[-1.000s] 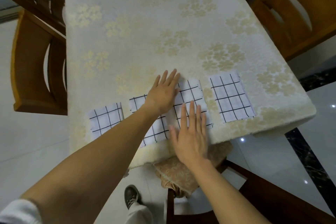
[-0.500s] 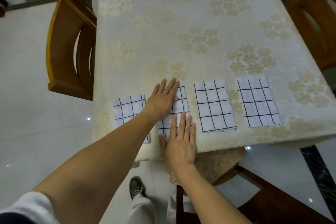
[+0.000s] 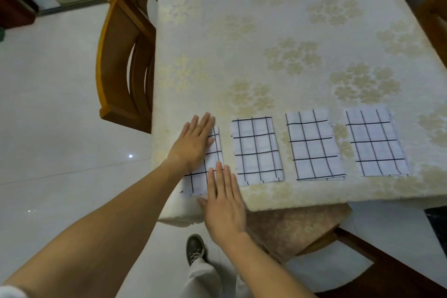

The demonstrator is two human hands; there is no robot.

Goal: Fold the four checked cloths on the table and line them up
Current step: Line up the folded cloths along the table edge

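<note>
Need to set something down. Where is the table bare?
Free: the tablecloth beyond the cloth row. Only narrow strips between cloths. Crowded: the near edge, where left hand and right hand lie flat on the leftmost cloth.

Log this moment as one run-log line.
left hand: flat on leftmost folded white black-checked cloth | right hand: flat on its near edge | three other folded checked cloths: in row rightward, apart

4 folded white, black-checked rectangles lie flat in a row, apart, across the frame's lower middle: the leftmost cloth [image 3: 214,153], partly hidden, the second cloth [image 3: 257,151], the third cloth [image 3: 314,145] and the rightmost cloth [image 3: 376,143].
</note>
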